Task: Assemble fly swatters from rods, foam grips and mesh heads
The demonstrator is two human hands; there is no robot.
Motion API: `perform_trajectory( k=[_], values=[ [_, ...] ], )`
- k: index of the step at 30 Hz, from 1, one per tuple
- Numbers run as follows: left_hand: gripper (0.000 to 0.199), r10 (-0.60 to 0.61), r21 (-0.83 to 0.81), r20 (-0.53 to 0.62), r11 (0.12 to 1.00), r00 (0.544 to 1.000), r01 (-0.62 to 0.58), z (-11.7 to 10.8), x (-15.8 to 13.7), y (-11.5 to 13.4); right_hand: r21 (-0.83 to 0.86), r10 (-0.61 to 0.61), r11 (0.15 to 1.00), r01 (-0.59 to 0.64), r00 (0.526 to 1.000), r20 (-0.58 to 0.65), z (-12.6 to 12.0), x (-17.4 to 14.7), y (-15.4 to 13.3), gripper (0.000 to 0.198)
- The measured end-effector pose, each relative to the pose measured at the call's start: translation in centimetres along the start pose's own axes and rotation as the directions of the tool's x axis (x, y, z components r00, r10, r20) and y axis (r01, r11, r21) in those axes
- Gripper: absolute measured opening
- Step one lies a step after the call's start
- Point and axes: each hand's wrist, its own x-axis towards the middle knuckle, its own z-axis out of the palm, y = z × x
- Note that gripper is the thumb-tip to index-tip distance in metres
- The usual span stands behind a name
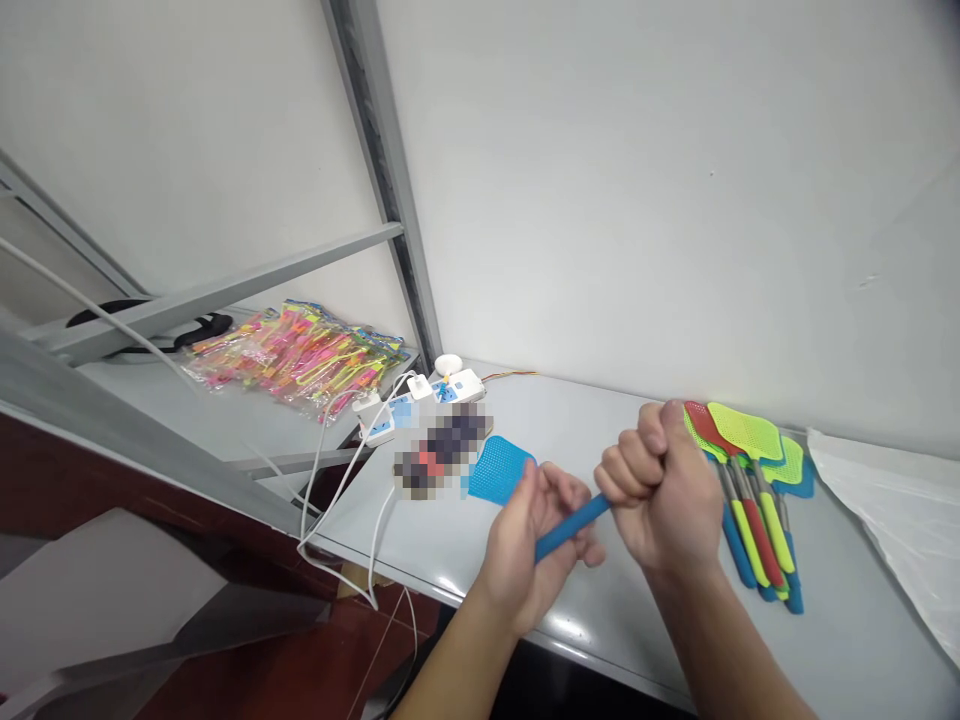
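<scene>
A blue fly swatter handle (571,528) runs slantwise between my two hands. My right hand (667,490) is closed in a fist around its upper right end. Against the palm of my left hand (529,555) rests the lower end, with the fingers loosely curled behind it and the thumb raised. A blue mesh swatter head (501,470) shows just beyond my left thumb; whether it joins this handle is hidden by the hand. To the right of my right fist lies a pile of fly swatters (761,520) in yellow-green, red and blue, their handles pointing toward me.
White power strips (461,388) with plugs and cables lie at the table's (600,630) back left, beside a pixelated object (442,450). Many packaged colourful items (300,360) fill the left shelf. A white plastic sheet (885,510) covers the right side. A metal post (390,180) stands behind.
</scene>
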Motion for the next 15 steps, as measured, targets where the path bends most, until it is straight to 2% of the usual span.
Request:
perform_trajectory(
  k=[2, 4, 6, 7, 8, 9, 12, 15],
  values=[
    [0.034, -0.018, 0.289, 0.008, 0.957, 1.000, 0.015, 0.3, -0.2, 0.4, 0.010, 0.015, 1.000, -0.014, 0.999, -0.038, -0.5, 0.9, -0.7, 0.039],
    [0.031, -0.040, 0.586, 0.016, 0.810, 0.999, 0.023, 0.3, -0.6, 0.8, -0.016, 0.050, 0.999, -0.051, 0.998, -0.039, -0.8, 1.5, -0.9, 0.037],
    [0.030, -0.060, 0.760, 0.021, 0.650, 0.998, 0.023, -0.1, -0.9, 1.0, -0.050, 0.112, 0.992, -0.112, 0.994, -0.012, -1.0, 2.0, -0.5, 0.035],
    [0.029, -0.076, 0.786, 0.017, 0.617, 0.997, 0.033, -0.3, -1.0, 1.0, -0.062, 0.148, 0.987, -0.147, 0.989, 0.006, -1.1, 2.1, -0.1, 0.035],
    [0.028, -0.096, 0.774, 0.006, 0.630, 0.995, 0.056, -0.6, -1.0, 0.9, -0.070, 0.187, 0.980, -0.185, 0.982, 0.023, -1.2, 2.3, 0.4, 0.034],
    [0.029, -0.131, 0.728, -0.011, 0.678, 0.991, 0.098, -0.8, -0.9, 0.6, -0.074, 0.224, 0.972, -0.221, 0.974, 0.039, -1.2, 2.4, 1.0, 0.033],
    [0.038, -0.251, 0.493, -0.093, 0.829, 0.964, 0.263, -1.8, -0.5, -0.6, -0.087, 0.311, 0.949, -0.303, 0.947, 0.085, -1.4, 2.7, 2.9, 0.030],
    [0.047, -0.212, 0.345, -0.222, 0.896, 0.952, 0.280, -2.7, -0.2, -1.9, -0.182, 0.341, 0.930, -0.318, 0.933, 0.113, -1.7, 3.1, 4.4, 0.026]
  ],
)
